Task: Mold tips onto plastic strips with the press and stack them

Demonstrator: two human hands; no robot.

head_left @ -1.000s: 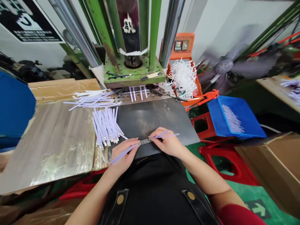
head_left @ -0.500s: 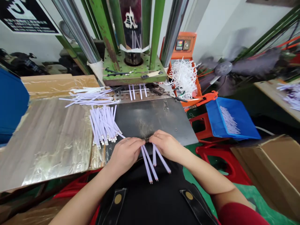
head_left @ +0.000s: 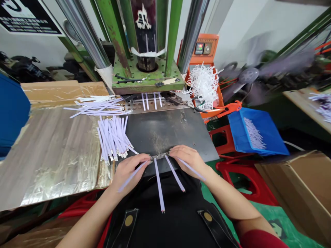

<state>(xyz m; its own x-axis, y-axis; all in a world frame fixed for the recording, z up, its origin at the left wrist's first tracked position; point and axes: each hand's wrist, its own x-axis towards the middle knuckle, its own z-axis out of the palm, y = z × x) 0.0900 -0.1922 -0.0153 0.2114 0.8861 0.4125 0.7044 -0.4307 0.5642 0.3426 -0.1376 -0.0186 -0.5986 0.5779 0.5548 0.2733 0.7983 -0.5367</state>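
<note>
Four pale purple strips [head_left: 159,186] run off a small metal bar [head_left: 160,156] that I have between both hands, at the near edge of the dark plate [head_left: 160,129]. Left hand [head_left: 130,169]: thumb and fingertips pinched on the bar's left end, one strip slanting across the back of the hand. Right hand [head_left: 188,159]: fingers together, gripping the right end (thumb hard to make out from my view), another strip slanting towards the wrist. The two middle strips reach over the black apron [head_left: 168,224]. Can't see how they seat in the bar, nor whether it touches the plate; its ends are under the fingertips.

Loose pile [head_left: 112,137] sits left of the hands, too tangled to count. Four more strips [head_left: 155,100] poke out from below the green press [head_left: 148,82], far ends hidden. Fan [head_left: 249,75] blades are a blur. Cardboard box [head_left: 292,193] is cut off at right, poster [head_left: 28,22] at top left.
</note>
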